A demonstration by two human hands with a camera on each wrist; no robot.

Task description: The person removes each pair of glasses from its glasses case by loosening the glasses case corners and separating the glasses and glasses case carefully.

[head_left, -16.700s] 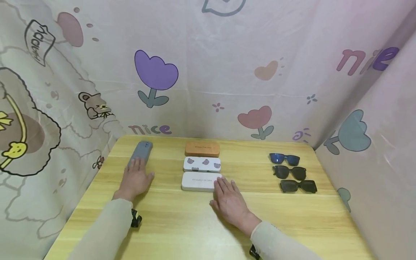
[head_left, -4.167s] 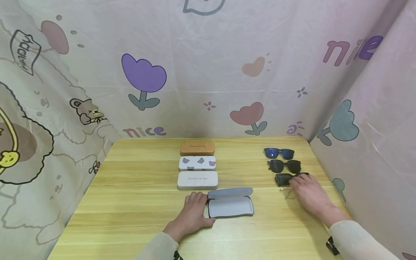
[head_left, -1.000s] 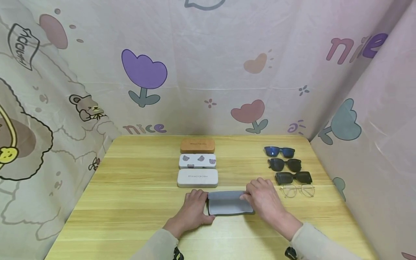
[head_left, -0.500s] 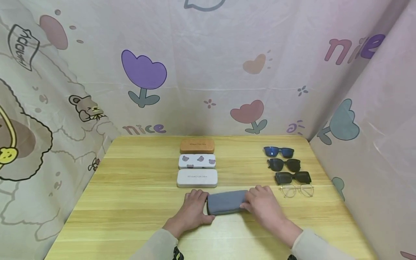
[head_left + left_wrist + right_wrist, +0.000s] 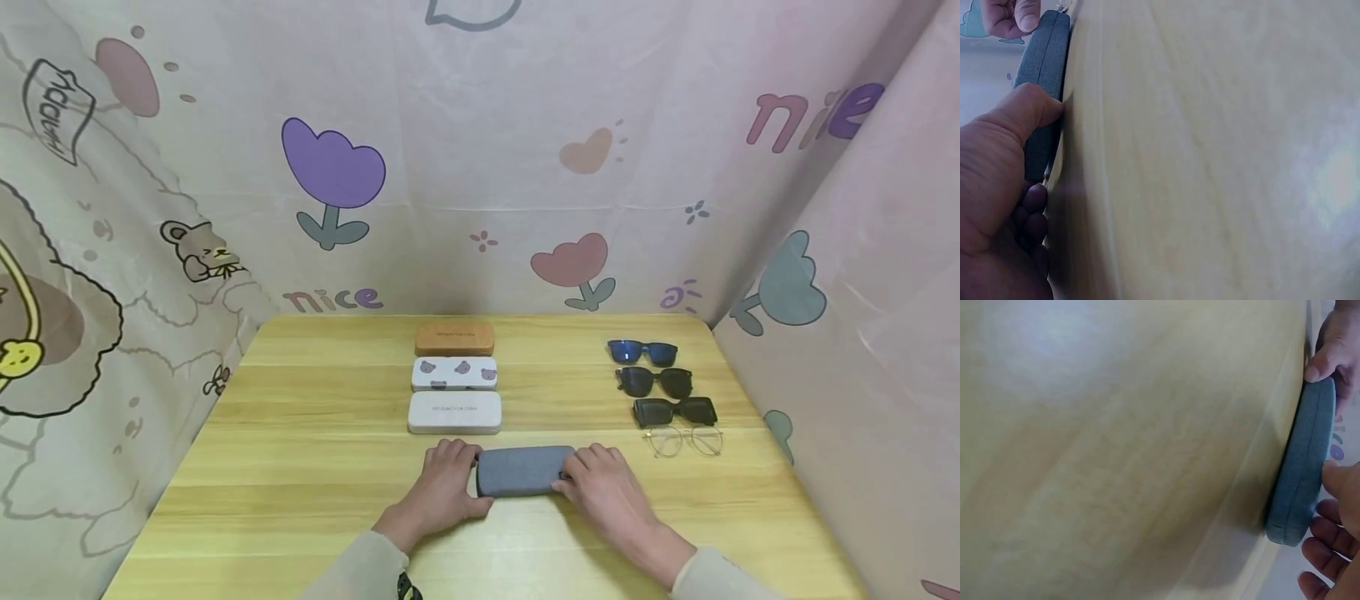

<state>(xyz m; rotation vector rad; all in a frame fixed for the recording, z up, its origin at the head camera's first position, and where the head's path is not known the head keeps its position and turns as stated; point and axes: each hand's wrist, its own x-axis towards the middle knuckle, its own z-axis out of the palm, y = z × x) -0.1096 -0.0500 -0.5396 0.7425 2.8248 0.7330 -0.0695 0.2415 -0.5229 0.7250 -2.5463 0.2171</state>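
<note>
A grey glasses case (image 5: 525, 471) lies closed on the table, in front of the row of other cases. My left hand (image 5: 442, 483) grips its left end, thumb along the near side and fingers toward the back. At the case's right end is my right hand (image 5: 607, 492), its thumb and curled fingers about the corner. In the right wrist view that thumb (image 5: 1338, 478) meets the case's upper edge, with the other fingers bent close to its end. To the right lie thin wire-rimmed eyeglasses (image 5: 684, 442), lenses clear, beside no hand.
Behind the grey case stand a white case (image 5: 454, 412), a bear-print case (image 5: 454, 373) and an orange-brown case (image 5: 454, 339). Black sunglasses (image 5: 675, 411), dark sunglasses (image 5: 655, 382) and blue-lensed sunglasses (image 5: 642, 352) line the right. A printed curtain (image 5: 465, 125) surrounds the wooden table (image 5: 300, 400).
The grey case came from the back left to the front middle and stood open. Wire-rimmed eyeglasses now lie below the sunglasses. Within the last second my right hand has brought the lid down.
</note>
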